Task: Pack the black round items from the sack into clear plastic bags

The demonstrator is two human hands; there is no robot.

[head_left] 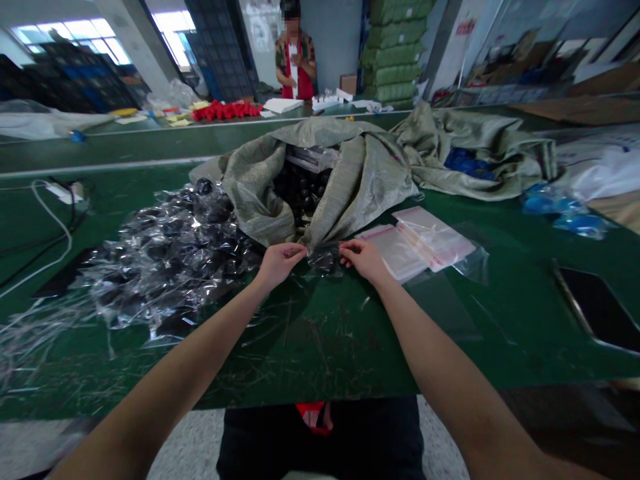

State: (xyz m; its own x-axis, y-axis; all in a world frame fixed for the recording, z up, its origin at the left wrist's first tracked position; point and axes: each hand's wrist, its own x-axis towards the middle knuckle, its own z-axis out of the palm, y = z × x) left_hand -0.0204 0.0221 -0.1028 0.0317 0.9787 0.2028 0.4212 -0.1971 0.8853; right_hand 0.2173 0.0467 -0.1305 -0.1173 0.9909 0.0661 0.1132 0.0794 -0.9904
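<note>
Between my hands, a clear plastic bag point(325, 261) with something dark inside lies at the mouth of a woven sack. My left hand point(281, 262) pinches the bag's upper left corner. At its upper right corner, the fingers of my right hand point(363, 257) are closed on the edge. The open woven sack point(370, 177) holds many round black pieces point(303, 193). Left of my hands is a heap of bagged black pieces point(170, 247). Flat clear bags with pink strips point(434, 239) are stacked to the right of my right hand.
A phone point(603, 307) lies at the right. Another woven sack point(480, 143) holds blue pieces, with bagged blue pieces point(565, 212) beside it. A white cable point(57, 220) runs along the left. Across the table, a person point(295, 60) stands behind red items point(227, 111).
</note>
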